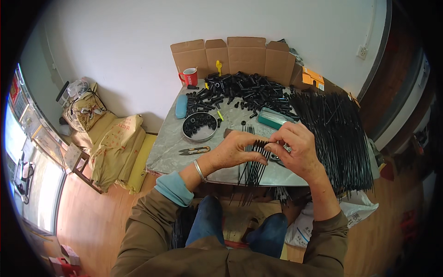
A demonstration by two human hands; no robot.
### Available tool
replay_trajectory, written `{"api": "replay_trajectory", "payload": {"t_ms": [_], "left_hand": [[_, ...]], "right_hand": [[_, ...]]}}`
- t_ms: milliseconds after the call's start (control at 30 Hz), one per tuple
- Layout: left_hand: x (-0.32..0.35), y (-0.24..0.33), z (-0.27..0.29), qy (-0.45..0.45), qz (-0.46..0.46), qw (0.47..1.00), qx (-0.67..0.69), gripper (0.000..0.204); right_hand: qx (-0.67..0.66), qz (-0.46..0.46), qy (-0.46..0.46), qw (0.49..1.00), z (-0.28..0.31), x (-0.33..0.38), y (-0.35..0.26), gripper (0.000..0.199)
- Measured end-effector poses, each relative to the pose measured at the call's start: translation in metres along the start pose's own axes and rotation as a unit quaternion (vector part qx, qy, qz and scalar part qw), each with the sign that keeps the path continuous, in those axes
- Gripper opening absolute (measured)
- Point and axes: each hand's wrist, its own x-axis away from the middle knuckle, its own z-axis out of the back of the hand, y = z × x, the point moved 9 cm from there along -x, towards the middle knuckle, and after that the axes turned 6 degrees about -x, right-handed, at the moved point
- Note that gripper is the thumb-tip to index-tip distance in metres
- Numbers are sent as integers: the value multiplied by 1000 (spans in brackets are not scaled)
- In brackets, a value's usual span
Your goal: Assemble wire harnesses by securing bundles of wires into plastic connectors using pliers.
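Over the front part of the table, my left hand (233,150) grips a row of thin black rods (254,171) between thumb and fingers. Their thicker ends line up side by side at the top, and their long thin parts hang down past the table edge. Close on the right, my right hand (296,147) is closed in a pinch at those ends; what its fingertips hold is too small to make out. A round metal tin (199,137) with small black ring-shaped parts stands left of my hands. Thread snips (194,151) lie in front of it.
Black tube-like parts (244,88) are heaped at the back against a folded cardboard screen (247,54). Many long black rods (337,134) cover the table's right side. A red mug (189,76), a blue case (181,106) and a green-and-clear box (275,118) stand around.
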Motion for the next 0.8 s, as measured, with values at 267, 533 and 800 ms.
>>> {"api": "replay_trajectory", "payload": {"t_ms": [267,533,800], "left_hand": [[4,-8,-7,-12,27,999,43,43],[7,-13,-3,-17,39,998,55,44],[10,-12,4,11,36,998,49,44]], "right_hand": [[-166,-130,15,977,-19,12,22,17],[-89,-75,4,993,-14,2,9,14],[-114,-93,-3,989,-21,0,13,11]]}}
